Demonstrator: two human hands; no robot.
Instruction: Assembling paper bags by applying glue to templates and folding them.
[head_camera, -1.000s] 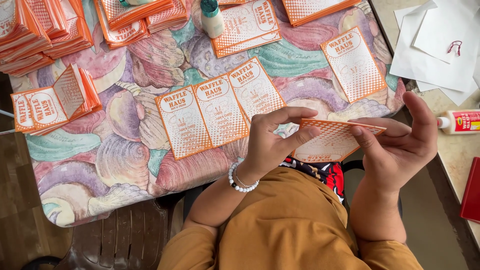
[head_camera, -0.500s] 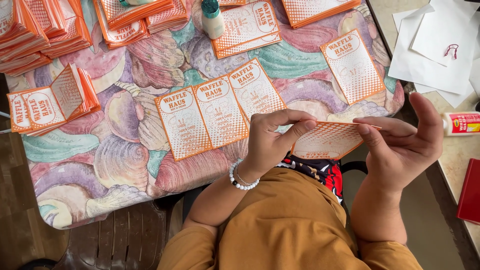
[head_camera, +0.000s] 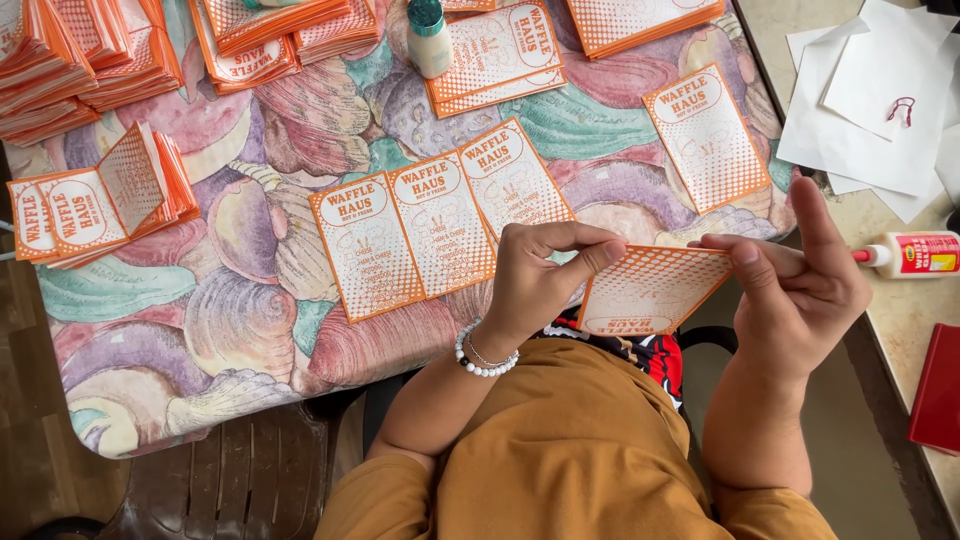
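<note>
I pinch an orange-and-white printed paper card (head_camera: 652, 290) between both hands, left hand (head_camera: 540, 275) on its left edge, right hand (head_camera: 800, 290) on its right, above my lap just off the shell-patterned surface (head_camera: 250, 300), probably to fold it level.

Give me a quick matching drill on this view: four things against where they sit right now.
1. orange card
2. glue bottle
3. white beaded bracelet
4. teal-capped bottle

A. left wrist
B. lying on the side counter at right
C. pinched between left hand and right hand
D. upright at the table's far edge

Pairs: 1-C, 2-B, 3-A, 4-D
</note>
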